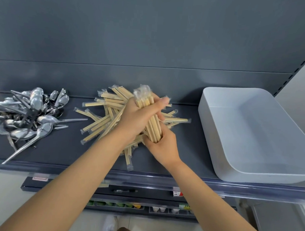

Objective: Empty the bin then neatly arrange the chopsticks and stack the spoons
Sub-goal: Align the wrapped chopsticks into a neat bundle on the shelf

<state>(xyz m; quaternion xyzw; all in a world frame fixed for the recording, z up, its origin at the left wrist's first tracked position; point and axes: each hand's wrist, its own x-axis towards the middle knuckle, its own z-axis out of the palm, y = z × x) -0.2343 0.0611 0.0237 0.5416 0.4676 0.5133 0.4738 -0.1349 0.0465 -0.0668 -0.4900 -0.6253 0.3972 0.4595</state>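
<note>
A loose heap of plastic-wrapped wooden chopsticks [102, 119] lies in the middle of the dark shelf [61, 146]. Over it I hold an upright bundle of chopsticks [152, 119]. My left hand [139, 118] wraps the bundle's upper part, and my right hand [161, 142] cups its lower end. A tangled pile of metal spoons [28, 114] sits at the shelf's left. The white bin [217, 136] stands at the right with nothing in it.
The shelf's front lip [145, 178] runs below the heap, with price tags and lower shelves of small goods beneath. A grey back panel [152, 44] rises behind. One spoon handle [19, 152] reaches toward the front edge at the left.
</note>
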